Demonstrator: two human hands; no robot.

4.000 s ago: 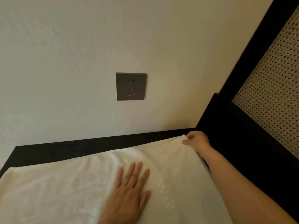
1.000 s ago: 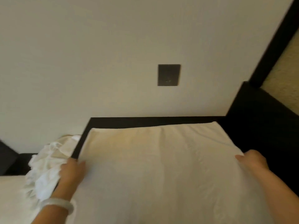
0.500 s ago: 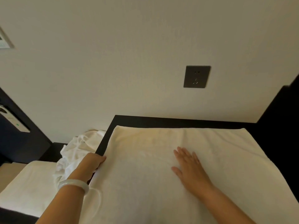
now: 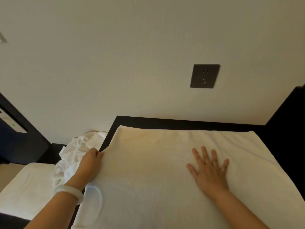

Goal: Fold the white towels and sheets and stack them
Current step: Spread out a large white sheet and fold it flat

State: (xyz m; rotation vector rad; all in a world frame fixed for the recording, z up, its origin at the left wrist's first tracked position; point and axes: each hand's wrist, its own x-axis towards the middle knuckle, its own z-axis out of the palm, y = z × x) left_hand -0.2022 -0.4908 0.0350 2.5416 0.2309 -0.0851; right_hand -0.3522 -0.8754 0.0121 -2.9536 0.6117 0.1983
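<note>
- Out past the left forearm, lower than the work surface, a flat white cloth (image 4: 28, 184) lies squared off. It looks like a piece already folded, and so the likely place for the stack.
- Just beyond the left knuckles sits a crumpled sheet (image 4: 74, 151), bunched between that flat cloth and the dark table (image 4: 165, 122). It is not yet folded.
- The left hand (image 4: 91, 162), with a pale bangle (image 4: 69, 193) on its wrist, has its fingers curled in and pinches the left edge of the white towel (image 4: 148, 179) where it meets the table's side.
- The towel is spread flat on the table, under and between both hands. Its far edge runs straight, short of the wall, and its near part runs out of view toward the person.
- The right hand (image 4: 209, 171) lies palm down on the towel's right half, fingers straight and fanned wide, pressing the cloth and holding nothing.
- On the wall above and beyond the right hand is a dark socket plate (image 4: 204, 76).
- The step in hand appears to be the last smoothing before a fold, with one side pinned and the other gripped.
- The next move probably calls for lifting the pinched edge and carrying it across toward the right hand. The right palm must anchor the cloth, then slide clear so the edges meet squarely without dragging wrinkles in.
</note>
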